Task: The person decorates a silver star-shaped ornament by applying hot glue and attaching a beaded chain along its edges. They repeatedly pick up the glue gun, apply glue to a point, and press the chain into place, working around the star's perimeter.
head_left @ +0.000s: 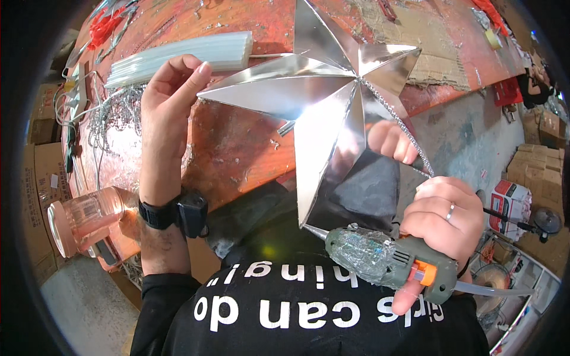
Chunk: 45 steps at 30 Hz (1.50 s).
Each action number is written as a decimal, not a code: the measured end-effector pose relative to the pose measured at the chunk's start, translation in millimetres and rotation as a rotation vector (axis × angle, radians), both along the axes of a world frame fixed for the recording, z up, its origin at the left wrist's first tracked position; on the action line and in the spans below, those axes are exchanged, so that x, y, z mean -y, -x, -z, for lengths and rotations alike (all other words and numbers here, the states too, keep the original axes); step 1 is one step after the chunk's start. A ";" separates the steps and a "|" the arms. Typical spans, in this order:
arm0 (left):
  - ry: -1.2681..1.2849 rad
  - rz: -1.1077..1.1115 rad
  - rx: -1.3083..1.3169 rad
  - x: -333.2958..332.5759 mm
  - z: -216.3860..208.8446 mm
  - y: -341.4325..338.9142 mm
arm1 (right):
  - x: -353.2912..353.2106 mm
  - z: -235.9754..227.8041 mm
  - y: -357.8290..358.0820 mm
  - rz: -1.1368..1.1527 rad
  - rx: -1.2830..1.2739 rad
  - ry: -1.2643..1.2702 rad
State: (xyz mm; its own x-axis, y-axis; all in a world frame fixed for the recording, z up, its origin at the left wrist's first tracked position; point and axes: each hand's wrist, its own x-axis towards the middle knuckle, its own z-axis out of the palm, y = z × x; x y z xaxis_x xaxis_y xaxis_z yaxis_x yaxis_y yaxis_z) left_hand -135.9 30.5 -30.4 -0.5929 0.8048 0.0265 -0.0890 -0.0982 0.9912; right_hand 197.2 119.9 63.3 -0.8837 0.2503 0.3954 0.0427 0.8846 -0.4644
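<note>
A large mirror-silver star (pixel 332 124) with folded points is tilted in front of me. My left hand (pixel 172 89) is beside its left point, thumb and fingertips pressed together; I cannot make out what, if anything, is between them. A green glue gun (pixel 380 255), smeared with dried glue and with an orange trigger, is gripped in my right hand (pixel 445 222). Its nozzle meets the star's lowest tip. From the star's centre a silver twisted cord (pixel 395 118) runs to my right fingers, which also hold it. The star's shiny face mirrors that hand. A clear glue stick (pixel 496 289) sticks out behind the gun.
A bundle of glue sticks (pixel 184 56) lies on the red, glue-spotted table (pixel 231 154). Silver cords (pixel 116 121) and a power strip (pixel 77 89) are at the left, near a transparent jar (pixel 89 216). Cardboard (pixel 421 50) covers the far right. Boxes (pixel 537 169) stand at the right.
</note>
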 end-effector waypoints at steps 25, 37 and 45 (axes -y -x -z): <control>-0.098 0.019 0.023 1.3 -11.3 -2.7 | -125.9 66.6 -80.1 0.939 0.051 0.288; -0.010 -0.168 -0.157 96.4 -60.5 -19.6 | -113.2 26.5 -45.2 0.743 0.010 0.063; 0.987 0.663 -0.892 227.7 -95.9 -30.6 | -33.9 -8.9 17.3 0.334 0.392 -0.190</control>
State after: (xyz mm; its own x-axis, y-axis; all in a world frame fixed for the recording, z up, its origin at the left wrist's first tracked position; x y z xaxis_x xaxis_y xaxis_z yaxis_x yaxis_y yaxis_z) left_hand -105.3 -197.2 65.4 -0.2023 0.8243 -0.5288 0.8103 0.4441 0.3823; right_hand 179.9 153.8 72.2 -0.8587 0.4986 0.1186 0.4732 0.8601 -0.1907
